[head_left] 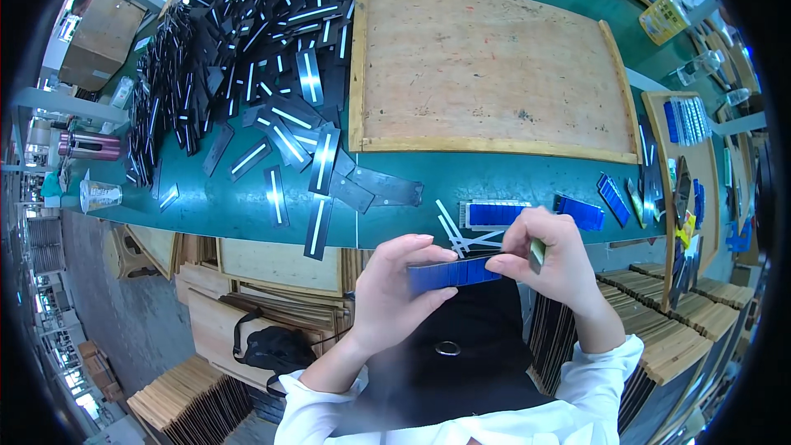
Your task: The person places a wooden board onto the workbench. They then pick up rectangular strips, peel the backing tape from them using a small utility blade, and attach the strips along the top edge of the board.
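Just off the table's near edge, my left hand (395,288) grips a narrow blue segmented panel (451,275) between thumb and fingers. At the panel's right end, my right hand (554,257) is closed, its thumb and fingertips pinching there. A small pale green piece (537,255) is tucked within the right fingers; its kind is hard to make out. Beyond the hands, thin white strips (451,229) lie crossed on the table. Behind the right hand rests a stack of blue panels (494,213), with another blue panel (579,213) to its right.
A large heap of black strips with white lines (247,33) covers the left of the green table (461,177). A wooden board with raised edges (494,74) lies across the middle. At the left edge stands a plastic cup (100,195); wooden frames (659,321) are stacked at lower right.
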Action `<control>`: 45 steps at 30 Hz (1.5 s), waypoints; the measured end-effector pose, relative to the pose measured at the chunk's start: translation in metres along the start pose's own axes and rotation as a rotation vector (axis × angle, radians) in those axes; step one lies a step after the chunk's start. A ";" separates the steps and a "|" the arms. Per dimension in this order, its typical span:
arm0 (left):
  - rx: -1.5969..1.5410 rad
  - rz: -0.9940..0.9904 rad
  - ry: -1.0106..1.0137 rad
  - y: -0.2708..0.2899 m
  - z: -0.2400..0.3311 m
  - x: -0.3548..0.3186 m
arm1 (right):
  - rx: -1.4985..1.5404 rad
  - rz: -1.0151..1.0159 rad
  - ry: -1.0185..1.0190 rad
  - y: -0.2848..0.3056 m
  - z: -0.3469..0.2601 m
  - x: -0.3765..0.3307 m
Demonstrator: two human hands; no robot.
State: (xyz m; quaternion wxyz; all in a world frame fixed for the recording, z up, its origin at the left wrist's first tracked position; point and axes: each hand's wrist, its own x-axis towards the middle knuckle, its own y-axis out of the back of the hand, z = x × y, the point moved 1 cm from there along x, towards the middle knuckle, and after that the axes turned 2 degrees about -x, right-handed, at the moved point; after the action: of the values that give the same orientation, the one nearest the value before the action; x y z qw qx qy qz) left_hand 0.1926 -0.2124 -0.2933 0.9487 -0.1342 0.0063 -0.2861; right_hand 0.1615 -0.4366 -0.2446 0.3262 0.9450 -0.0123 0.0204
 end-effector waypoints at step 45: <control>-0.264 -0.145 0.519 -0.009 0.029 0.028 | 0.481 -0.119 -0.276 -0.001 0.002 0.007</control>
State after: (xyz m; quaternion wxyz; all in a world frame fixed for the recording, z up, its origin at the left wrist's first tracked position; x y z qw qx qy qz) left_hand 0.2142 -0.2275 -0.2610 0.8668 -0.1792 0.2760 -0.3747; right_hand 0.1684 -0.4371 -0.2462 0.0884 0.9882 0.0041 -0.1254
